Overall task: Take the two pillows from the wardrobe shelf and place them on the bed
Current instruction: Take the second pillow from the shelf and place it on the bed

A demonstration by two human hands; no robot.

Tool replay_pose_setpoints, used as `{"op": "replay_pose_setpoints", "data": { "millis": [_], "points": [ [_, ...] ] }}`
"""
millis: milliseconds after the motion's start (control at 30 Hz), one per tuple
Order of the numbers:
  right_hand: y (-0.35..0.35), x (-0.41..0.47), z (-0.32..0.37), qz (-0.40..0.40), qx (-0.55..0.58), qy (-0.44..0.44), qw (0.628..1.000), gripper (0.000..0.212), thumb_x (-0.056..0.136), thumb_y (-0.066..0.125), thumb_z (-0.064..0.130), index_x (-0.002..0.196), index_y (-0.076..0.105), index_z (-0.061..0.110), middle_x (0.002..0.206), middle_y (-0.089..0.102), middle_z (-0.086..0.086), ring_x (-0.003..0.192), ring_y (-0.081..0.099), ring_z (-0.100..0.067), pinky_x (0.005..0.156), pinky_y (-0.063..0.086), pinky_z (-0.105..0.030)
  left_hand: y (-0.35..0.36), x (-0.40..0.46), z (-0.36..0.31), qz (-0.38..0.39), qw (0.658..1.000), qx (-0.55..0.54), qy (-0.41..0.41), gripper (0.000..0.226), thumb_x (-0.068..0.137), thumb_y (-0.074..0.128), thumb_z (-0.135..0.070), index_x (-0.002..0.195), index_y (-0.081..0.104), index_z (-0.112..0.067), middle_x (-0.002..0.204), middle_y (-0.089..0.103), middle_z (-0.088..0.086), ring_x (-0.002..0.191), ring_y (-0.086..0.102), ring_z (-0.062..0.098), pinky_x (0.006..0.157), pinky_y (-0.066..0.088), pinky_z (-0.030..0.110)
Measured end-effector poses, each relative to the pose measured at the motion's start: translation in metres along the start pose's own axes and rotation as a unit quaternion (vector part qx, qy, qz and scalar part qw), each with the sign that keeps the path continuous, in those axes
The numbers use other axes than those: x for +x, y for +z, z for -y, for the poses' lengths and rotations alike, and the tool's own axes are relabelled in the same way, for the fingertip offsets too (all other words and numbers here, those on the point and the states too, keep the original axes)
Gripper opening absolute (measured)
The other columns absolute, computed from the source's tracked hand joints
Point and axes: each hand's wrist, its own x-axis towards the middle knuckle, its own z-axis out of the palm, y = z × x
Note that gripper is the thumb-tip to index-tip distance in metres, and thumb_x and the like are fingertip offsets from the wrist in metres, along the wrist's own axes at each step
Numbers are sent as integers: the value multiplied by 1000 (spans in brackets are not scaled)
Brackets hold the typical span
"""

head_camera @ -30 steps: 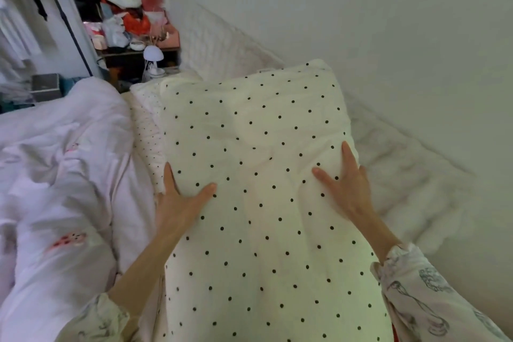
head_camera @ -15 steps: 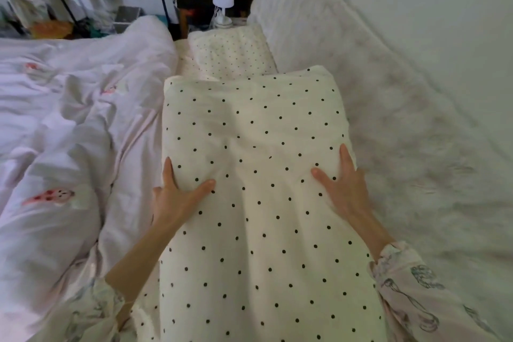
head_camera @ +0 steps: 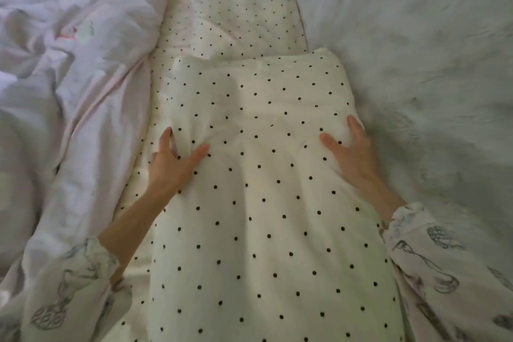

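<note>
A view from above, looking down at a bed, with two bare hands gripping a pillow. The left hand (head_camera: 172,164) sits at about 9 o'clock from the centre, its forearm reaching up from the lower left out of a pale printed sleeve (head_camera: 69,286). Its fingers (head_camera: 165,139) wrap the pillow's left edge while the thumb lies on top, pinching a fold of fabric between them. The right hand (head_camera: 352,155) sits at about 3 o'clock, its arm coming from the lower right out of a matching sleeve. Its thumb presses into the top of the pillow and its fingers curl over the right edge, dimpling the filling. Both hands are clamped on the same pillow, one at each side.

Two pillows are in view. The near pillow (head_camera: 255,203) is cream with black dots, long, running from 6 o'clock up to the centre, lying on a dotted sheet (head_camera: 166,44). The far pillow (head_camera: 244,8) is at 12 o'clock, cream with smaller, finer dots, lying flat on the bed. The near pillow's top edge touches or slightly overlaps its lower edge.

One rumpled white duvet (head_camera: 69,64) fills the left side from 8 to 11 o'clock. One pale fluffy blanket (head_camera: 416,64) covers the right side from 1 to 4 o'clock, touching both pillows' right edges.
</note>
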Motion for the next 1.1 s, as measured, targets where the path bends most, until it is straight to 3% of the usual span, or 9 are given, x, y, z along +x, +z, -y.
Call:
{"op": "replay_pose_setpoints", "data": {
  "millis": [67,167,233,367,467,567,733,967,1100],
  "points": [
    [5,20,0,0,-4,-10,1000,79,78,65,48,144,28,26,146,37,-6,133,36,-23,105,27,-30,9,18,2,11,999,46,19,99,69,61,-68,146,7,-37,146,35,8,125,44,27,92,42,39],
    [21,38,-15,39,-38,-1,999,75,82,63,42,144,28,18,147,35,-11,136,31,-26,111,26,-36,24,35,27,131,978,157,46,92,82,59,-53,149,1,-25,154,19,13,139,25,31,110,28,46],
    [33,31,-38,82,-77,34,993,79,84,60,43,148,21,18,153,26,-10,140,23,-25,114,22,-41,30,34,52,196,966,169,20,90,84,59,-49,149,2,-24,155,17,13,141,20,30,114,23,47],
    [46,1,-84,95,-150,55,983,85,81,56,54,148,13,22,156,19,-4,143,14,-21,112,16,-38,36,26,76,175,975,133,31,103,75,68,-52,149,2,-24,152,21,13,140,22,30,111,28,50],
    [43,-4,-97,88,-82,96,988,101,67,58,69,147,11,29,154,23,1,140,23,-20,110,22,-39,37,24,83,160,985,52,-48,120,57,71,-64,147,-4,-36,151,22,5,134,33,26,101,43,44],
    [41,0,-96,97,-37,119,987,110,55,64,74,145,16,32,148,35,5,133,37,-20,108,31,-40,40,16,93,167,978,-23,-123,121,60,76,-59,145,-8,-40,143,29,-2,116,47,20,82,49,32],
    [30,-4,-88,87,-40,121,988,110,50,67,75,141,26,30,140,43,4,124,45,-22,99,39,-41,37,3,84,170,976,-88,-105,106,61,76,-55,142,10,-39,124,46,-12,97,56,2,64,50,17],
    [5,-23,-75,33,-66,83,994,97,54,66,70,134,36,25,134,50,-1,117,50,-26,97,43,-44,28,-34,78,169,980,-68,-84,100,59,74,-64,137,16,-43,125,50,-12,103,56,6,73,51,24],
    [4,-28,-89,51,-78,86,992,75,73,63,56,135,40,19,133,52,-8,121,49,-28,97,41,-38,37,-41,85,182,975,-28,-125,112,63,68,-68,146,0,-34,141,42,4,124,47,27,104,41,44]
  ]
}}
